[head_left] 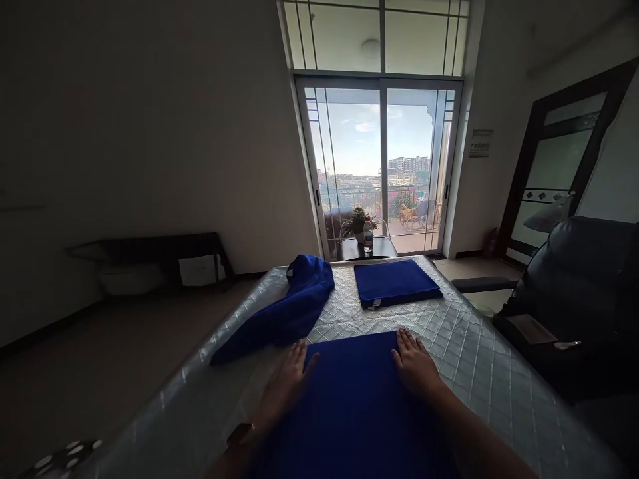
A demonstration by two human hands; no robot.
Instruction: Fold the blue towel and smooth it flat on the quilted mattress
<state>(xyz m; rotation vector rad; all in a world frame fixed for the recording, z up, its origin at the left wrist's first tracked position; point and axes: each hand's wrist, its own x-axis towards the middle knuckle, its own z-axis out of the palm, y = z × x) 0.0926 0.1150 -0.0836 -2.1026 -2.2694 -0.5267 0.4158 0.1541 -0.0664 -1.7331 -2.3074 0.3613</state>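
A blue cloth (354,406), folded flat into a rectangle, lies in front of me on the quilted table cover (464,339). My left hand (293,372) rests along its far left corner, fingers stretched out and the thumb on the cloth. On the far right corner lies my right hand (415,359), palm down with fingers extended. A second folded blue cloth (397,282), with a small white tag at its near edge, sits farther back on the right. To its left is a crumpled blue cloth (284,316), loosely bunched.
Beyond the far edge stands a small dark table (352,249) with a bottle (368,236) and a potted plant (358,221). A black armchair (589,286) is at the right, a small card-like item on its seat. Sliding glass doors (383,166) form the background.
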